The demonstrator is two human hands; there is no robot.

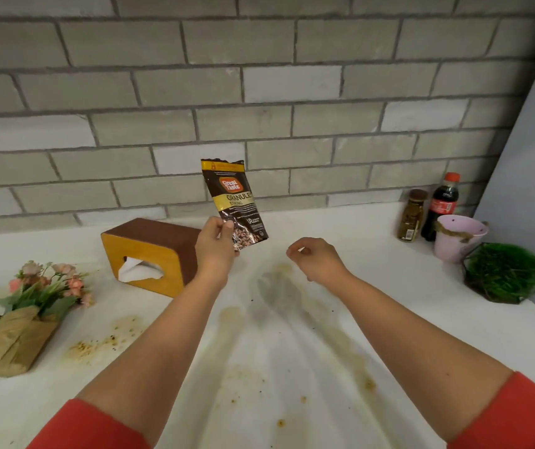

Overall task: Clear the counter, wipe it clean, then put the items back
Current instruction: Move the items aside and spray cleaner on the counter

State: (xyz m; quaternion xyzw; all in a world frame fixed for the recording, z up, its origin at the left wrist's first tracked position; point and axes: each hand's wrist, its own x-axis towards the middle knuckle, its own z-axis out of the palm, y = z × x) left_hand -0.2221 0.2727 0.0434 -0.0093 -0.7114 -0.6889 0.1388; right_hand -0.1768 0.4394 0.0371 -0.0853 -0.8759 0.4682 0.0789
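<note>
Your left hand (pixel 216 247) pinching the lower corner of a dark brown foil coffee-granule sachet (pixel 232 199), held upright above the stained white tabletop (pixel 405 273), your right hand (pixel 318 260) loosely curled and empty beside it, yellow-and-brown wooden tissue box (pixel 152 251) just left

The coffee pouch (pixel 233 202) reads "Great Taste" on an orange badge. Below that, a yellow band carries "GRANULE", cut off at the edge, with "STRONG" beneath. The labels on the cola bottle (pixel 442 205) and the jar (pixel 410 218) are too small to read.
</note>
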